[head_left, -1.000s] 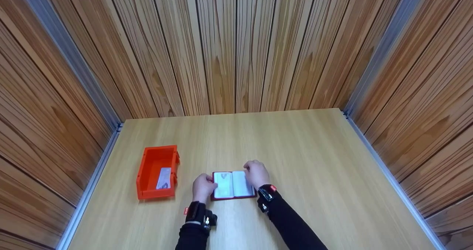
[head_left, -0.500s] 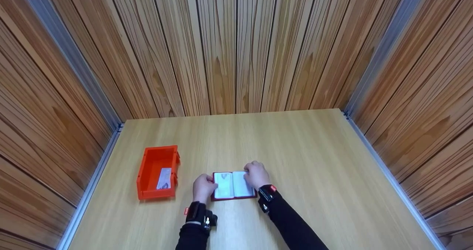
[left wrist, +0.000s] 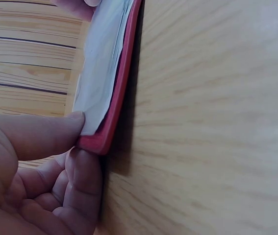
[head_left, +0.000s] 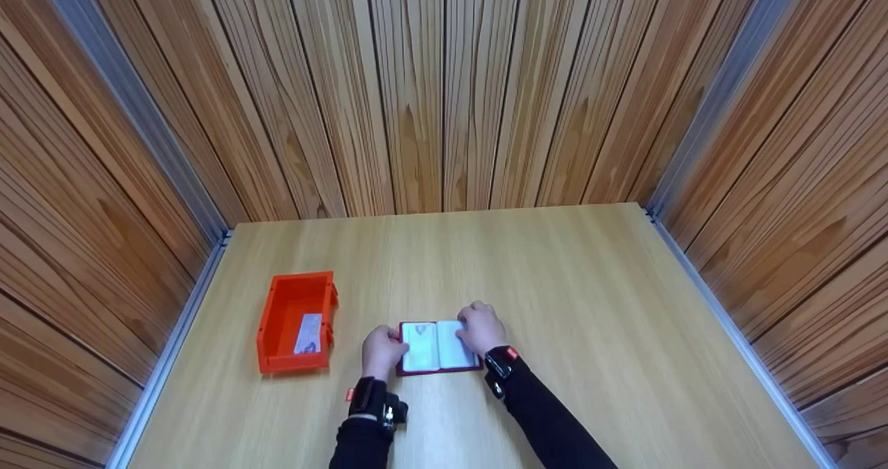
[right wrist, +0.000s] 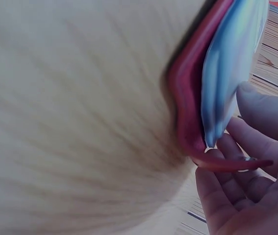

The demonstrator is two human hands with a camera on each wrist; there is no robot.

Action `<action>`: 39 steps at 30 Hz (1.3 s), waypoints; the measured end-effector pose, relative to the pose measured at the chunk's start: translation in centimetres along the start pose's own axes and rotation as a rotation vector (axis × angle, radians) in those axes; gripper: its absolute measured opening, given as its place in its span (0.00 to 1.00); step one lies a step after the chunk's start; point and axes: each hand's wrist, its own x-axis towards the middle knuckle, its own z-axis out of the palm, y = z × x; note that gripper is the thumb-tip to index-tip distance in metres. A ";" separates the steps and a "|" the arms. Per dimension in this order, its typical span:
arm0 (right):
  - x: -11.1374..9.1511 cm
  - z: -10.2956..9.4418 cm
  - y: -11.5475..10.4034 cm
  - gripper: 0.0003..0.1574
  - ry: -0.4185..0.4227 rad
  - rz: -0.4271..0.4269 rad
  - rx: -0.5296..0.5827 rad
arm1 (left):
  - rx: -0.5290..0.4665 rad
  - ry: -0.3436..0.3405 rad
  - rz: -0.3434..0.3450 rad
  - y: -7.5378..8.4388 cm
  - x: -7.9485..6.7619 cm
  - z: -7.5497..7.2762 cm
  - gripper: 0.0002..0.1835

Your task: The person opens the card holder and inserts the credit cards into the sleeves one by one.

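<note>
Red-covered booklet (head_left: 437,351), pages spread, left fingers (left wrist: 85,178) pinching its left edge, right fingers (right wrist: 213,193) curled round its right edge

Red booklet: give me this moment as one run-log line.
red booklet: open between hands; left hand: pinches left edge; right hand: holds right side; orange bin: left of left hand, pale slip inside

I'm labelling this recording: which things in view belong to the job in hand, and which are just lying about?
In the job:
open red-covered booklet
left hand, pinching its left edge
right hand, holding its right side

Apparently just lying about, untouched:
orange bin
pale slip inside it
</note>
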 end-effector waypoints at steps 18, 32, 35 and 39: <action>0.0 0.0 -0.1 0.14 0.002 0.001 -0.004 | -0.014 -0.006 -0.017 0.0 0.0 0.0 0.10; 0.2 0.3 0.4 0.11 0.054 -0.061 -0.036 | -0.024 -0.015 -0.049 0.1 0.0 0.1 0.10; 0.2 0.4 0.4 0.12 0.056 -0.065 -0.048 | -0.027 -0.023 -0.068 0.1 0.0 0.1 0.10; 0.1 0.4 0.4 0.13 0.077 -0.081 -0.065 | -0.030 -0.029 -0.077 0.2 0.0 0.1 0.10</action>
